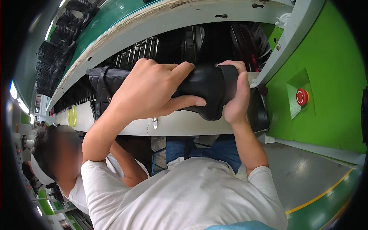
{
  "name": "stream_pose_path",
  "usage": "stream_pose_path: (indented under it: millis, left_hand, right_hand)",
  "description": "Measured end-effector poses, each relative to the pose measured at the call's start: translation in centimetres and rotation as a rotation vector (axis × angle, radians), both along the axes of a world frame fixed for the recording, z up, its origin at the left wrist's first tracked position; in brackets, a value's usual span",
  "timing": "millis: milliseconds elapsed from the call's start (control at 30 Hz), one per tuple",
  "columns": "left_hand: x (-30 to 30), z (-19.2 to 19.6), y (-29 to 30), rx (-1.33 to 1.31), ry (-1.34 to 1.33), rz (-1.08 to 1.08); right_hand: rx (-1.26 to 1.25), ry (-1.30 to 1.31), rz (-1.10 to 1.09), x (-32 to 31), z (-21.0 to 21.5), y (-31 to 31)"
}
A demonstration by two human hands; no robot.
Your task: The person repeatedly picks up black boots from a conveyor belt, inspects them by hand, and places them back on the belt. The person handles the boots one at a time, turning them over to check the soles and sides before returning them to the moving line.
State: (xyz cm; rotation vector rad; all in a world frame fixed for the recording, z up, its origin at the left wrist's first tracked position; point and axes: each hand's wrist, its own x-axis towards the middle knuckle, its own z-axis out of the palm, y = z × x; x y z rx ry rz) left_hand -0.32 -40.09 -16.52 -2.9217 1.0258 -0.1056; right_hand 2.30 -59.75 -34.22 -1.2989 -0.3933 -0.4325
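A black boot (209, 86) lies on its side across the grey edge of a conveyor (180, 124), its shaft pointing left and its toe toward the right. My left hand (149, 90) wraps over the boot's middle with the thumb underneath. My right hand (235, 94) grips the toe end, fingers curled over the top. Both forearms rise from my white shirt below.
Rollers and dark openings (145, 48) lie behind the boot. A green machine housing (326, 76) with a red round button (302, 97) stands at right. More black boots (61, 42) ride a green belt at upper left. Another person in a white shirt (57, 153) stands at left.
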Motion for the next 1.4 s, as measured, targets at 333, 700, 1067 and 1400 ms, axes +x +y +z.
stream_pose_path:
  millis: [333,700,1067,1400]
  left_hand:
    - [0.1,-0.4,1.0,-0.069,-0.01,-0.024]
    - [0.0,-0.8,1.6,-0.102,-0.021,0.009]
    - [-0.7,-1.7,2.1,-0.152,-0.057,-0.105]
    - [0.3,-8.4,9.2,-0.606,-0.607,-0.246]
  right_hand:
    - [0.018,-0.018,0.024,0.6,0.2,0.7]
    - [-0.146,-0.055,-0.066,0.1,1.6,0.6]
    - [-0.227,-0.3,-0.06,-1.3,0.9,-0.2]
    - [-0.31,-0.11,0.433,-2.0,-3.2,0.2]
